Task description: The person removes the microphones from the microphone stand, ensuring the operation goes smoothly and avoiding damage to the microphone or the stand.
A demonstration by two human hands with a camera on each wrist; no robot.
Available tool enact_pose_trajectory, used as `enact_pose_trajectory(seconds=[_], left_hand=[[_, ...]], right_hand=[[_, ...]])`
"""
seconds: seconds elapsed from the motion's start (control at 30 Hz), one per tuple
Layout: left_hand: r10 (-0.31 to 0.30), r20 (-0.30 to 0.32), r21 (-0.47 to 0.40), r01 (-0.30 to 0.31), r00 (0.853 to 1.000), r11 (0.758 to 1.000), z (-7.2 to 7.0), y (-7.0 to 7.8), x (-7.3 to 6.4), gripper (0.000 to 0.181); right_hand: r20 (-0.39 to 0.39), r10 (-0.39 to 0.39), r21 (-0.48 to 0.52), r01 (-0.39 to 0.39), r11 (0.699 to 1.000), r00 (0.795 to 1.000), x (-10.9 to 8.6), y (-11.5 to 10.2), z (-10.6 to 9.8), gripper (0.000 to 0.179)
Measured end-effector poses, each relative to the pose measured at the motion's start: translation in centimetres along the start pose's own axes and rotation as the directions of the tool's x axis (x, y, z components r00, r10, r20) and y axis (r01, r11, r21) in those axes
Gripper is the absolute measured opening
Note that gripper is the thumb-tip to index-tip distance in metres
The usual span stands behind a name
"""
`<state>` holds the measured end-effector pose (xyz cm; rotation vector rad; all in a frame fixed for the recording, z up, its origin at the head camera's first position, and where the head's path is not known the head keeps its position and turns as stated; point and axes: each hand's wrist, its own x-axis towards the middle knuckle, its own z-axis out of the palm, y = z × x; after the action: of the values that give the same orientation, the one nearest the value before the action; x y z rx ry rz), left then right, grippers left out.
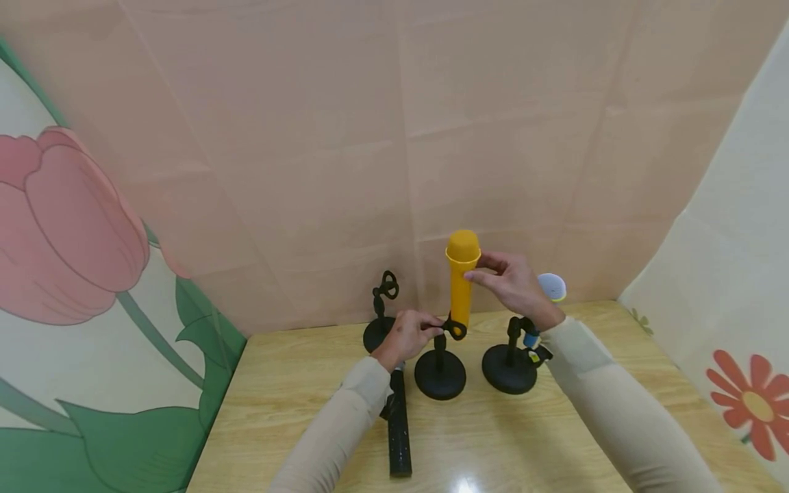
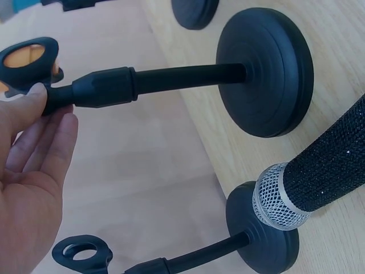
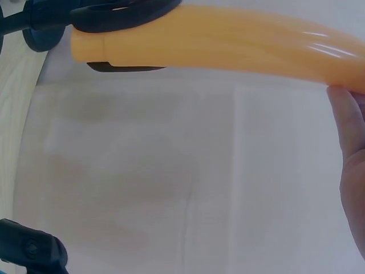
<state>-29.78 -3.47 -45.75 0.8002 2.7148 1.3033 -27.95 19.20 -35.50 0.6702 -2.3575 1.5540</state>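
A yellow microphone [image 1: 460, 291] stands nearly upright, its lower end within the clip ring of the middle black microphone stand [image 1: 440, 376]. Thumb and fingers of my right hand [image 1: 514, 284] pinch it just below the head. With my left hand [image 1: 407, 337] I hold the stand by its neck, right under the clip [image 2: 28, 63]. In the right wrist view the clip wraps the yellow tube [image 3: 228, 40], whose end pokes out past it. Below my left forearm a sparkly black microphone [image 1: 399, 438] with a silver grille [image 2: 279, 197] lies on the table.
Another stand [image 1: 377, 335] with a bare clip is at the back left. To the right, a third stand [image 1: 509, 370] is near a microphone with a pale blue head [image 1: 551, 286], partly behind my right wrist. A cloth backdrop [image 1: 308, 171] hangs behind the wooden table [image 1: 277, 397].
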Motion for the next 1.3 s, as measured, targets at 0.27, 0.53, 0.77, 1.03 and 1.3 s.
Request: enact_pose_trajectory(seconds=[0.27,0.53,0.77,1.03,1.3], left_hand=[[-0.006,-0.010,-0.014,0.006,1.000,1.000,0.1,-0.1,-0.1,0.015],[-0.012,-0.022,-0.025,0.011,1.000,1.000,0.3,0.0,-0.3,0.016],[-0.026,-0.026,-0.005,0.026,0.999,1.000,0.3,0.0,-0.1,0.021],[0.002,-0.051,0.048,0.000,0.999,0.999,0.2,-0.2,0.9,0.021],[-0.022,-0.059,0.105,0.028,0.998,0.994,-0.3,-0.5,1.7,0.019]], right_hand=[[-0.023,-0.010,0.022,0.010,1.000,1.000,0.2,-0.8,-0.5,0.038],[-0.021,-0.034,0.051,0.035,0.998,0.999,0.2,-1.8,-1.4,0.038],[-0.048,-0.003,0.032,0.004,0.999,0.999,0.0,-2.9,-2.8,0.040],[-0.039,-0.013,-0.037,0.011,0.999,0.999,-0.6,-4.1,-4.5,0.036],[0.023,-0.094,-0.028,0.095,0.995,0.995,-1.7,-3.6,-4.3,0.034]])
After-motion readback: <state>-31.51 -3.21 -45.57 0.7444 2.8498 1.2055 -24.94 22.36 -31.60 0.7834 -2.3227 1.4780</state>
